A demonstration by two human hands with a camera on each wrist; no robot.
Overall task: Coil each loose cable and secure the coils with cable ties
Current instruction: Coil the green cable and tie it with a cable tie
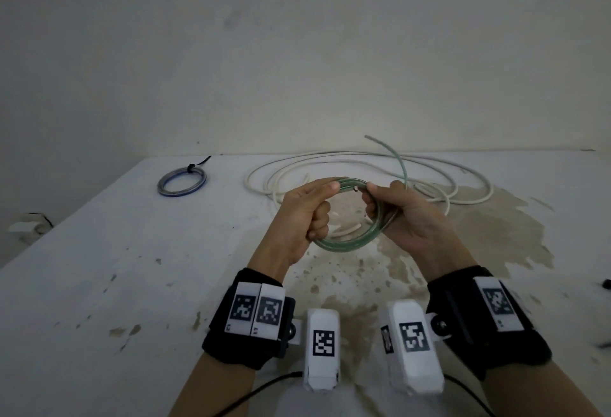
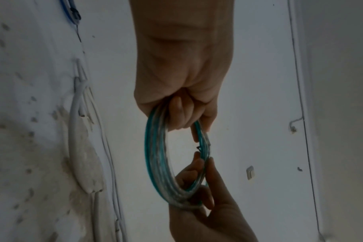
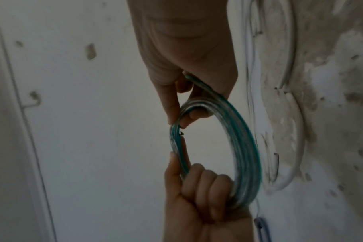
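A translucent green cable is wound into a round coil of several loops and held above the table. My left hand grips the coil's left side with curled fingers, thumb stretched along the top. My right hand grips the right side, thumb on top near a bare cable end. The other green end sticks up behind my right hand. The wrist views show the same green coil held between both hands. A loose white cable sprawls behind.
A blue coil bound with a black cable tie lies at the back left of the stained white table. A short white piece lies under the green coil. A wall stands close behind the table.
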